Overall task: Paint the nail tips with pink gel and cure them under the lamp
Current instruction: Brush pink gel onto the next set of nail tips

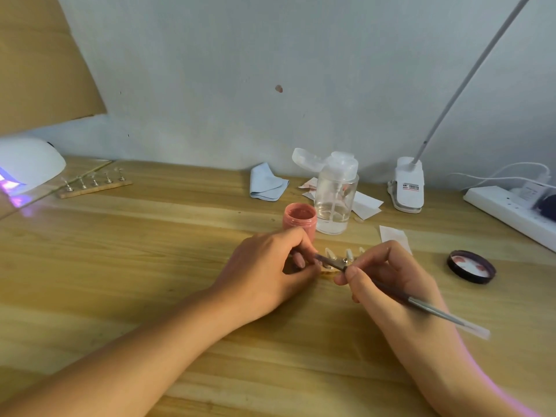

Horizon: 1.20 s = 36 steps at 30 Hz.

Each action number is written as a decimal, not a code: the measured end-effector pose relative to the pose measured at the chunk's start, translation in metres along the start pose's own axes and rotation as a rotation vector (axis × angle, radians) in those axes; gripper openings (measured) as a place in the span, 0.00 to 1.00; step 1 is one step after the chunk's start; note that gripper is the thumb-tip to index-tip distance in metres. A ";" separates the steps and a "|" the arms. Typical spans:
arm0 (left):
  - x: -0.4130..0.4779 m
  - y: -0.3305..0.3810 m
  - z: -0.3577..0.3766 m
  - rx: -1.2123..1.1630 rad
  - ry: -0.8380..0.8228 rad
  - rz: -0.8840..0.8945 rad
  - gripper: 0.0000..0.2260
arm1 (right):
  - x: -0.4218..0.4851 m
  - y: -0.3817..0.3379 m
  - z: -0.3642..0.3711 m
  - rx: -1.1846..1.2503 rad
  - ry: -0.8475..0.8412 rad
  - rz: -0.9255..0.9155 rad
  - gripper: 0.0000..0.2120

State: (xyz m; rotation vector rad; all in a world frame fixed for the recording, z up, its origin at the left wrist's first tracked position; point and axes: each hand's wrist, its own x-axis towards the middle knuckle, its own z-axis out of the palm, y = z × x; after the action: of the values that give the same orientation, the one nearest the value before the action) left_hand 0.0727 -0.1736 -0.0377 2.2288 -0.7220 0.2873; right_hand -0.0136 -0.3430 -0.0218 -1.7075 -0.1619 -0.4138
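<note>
Right hand (pixel 388 275) pinched the brush (pixel 421 305), left hand (pixel 270 266) gripped the nail tips (pixel 349 253) strip's end. Open gel jar (pixel 299 219) sat just behind, easy knock = spill imo.

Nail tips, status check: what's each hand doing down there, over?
Left hand pinches one end of the nail tips; right hand grips the brush, bristles at that end. Pink gel jar open behind. Nothing blocking.

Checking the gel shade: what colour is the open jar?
Pink; the gel jar shows best in head view.
</note>
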 end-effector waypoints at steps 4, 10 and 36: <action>0.000 -0.001 0.000 -0.002 0.007 -0.001 0.05 | 0.001 0.000 -0.001 -0.001 0.012 -0.009 0.05; 0.001 0.001 0.000 0.002 -0.005 -0.018 0.06 | 0.000 0.001 -0.001 -0.034 0.055 -0.056 0.07; 0.001 0.000 0.001 0.002 0.008 -0.001 0.06 | -0.008 -0.005 0.006 -0.481 0.055 -0.203 0.07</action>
State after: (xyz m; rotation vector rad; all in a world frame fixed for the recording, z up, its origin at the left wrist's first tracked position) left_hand 0.0733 -0.1747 -0.0377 2.2287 -0.7168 0.2972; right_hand -0.0218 -0.3351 -0.0205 -2.1572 -0.2084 -0.6914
